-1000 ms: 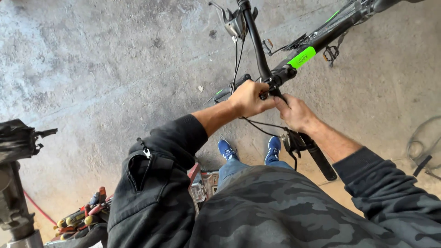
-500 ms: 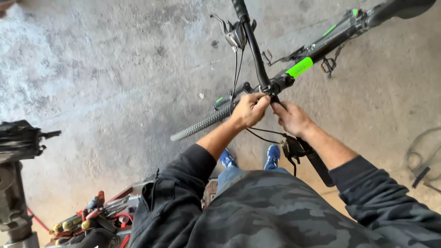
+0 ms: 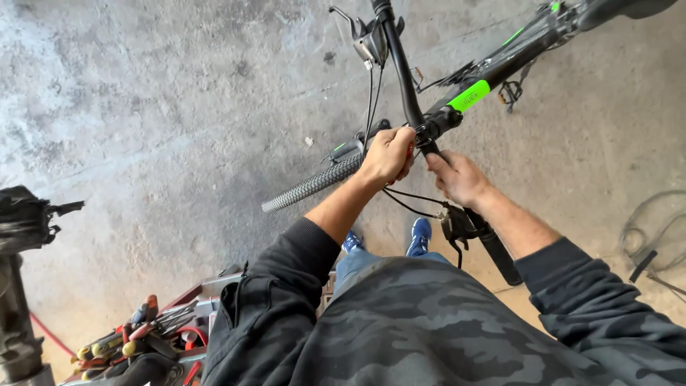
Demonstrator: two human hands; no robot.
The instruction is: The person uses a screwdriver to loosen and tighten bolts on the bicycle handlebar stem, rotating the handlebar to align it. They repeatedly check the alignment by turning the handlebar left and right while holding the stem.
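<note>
At the lower left, a tool tray (image 3: 136, 343) holds screwdrivers and pliers. Above it, both hands meet at the middle of the handlebar (image 3: 401, 71). The left hand (image 3: 388, 154) is clenched around the bar by the stem (image 3: 437, 123); the right hand (image 3: 457, 177) grips the bar just beside it. The brake lever (image 3: 368, 39) and cables (image 3: 411, 204) are fitted. Below, the front tyre (image 3: 311, 184) rests on the concrete floor (image 3: 143, 107); any stem adjustment looks unfinished.

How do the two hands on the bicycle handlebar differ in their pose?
The left hand is closed into a fist beside the stem, knuckles up; the right hand lies flatter along the handlebar, fingers pointing toward the stem. The left hand sits above the front tyre; the right hand sits just ahead of the near brake lever. Both are bare and touch the bar.
</note>
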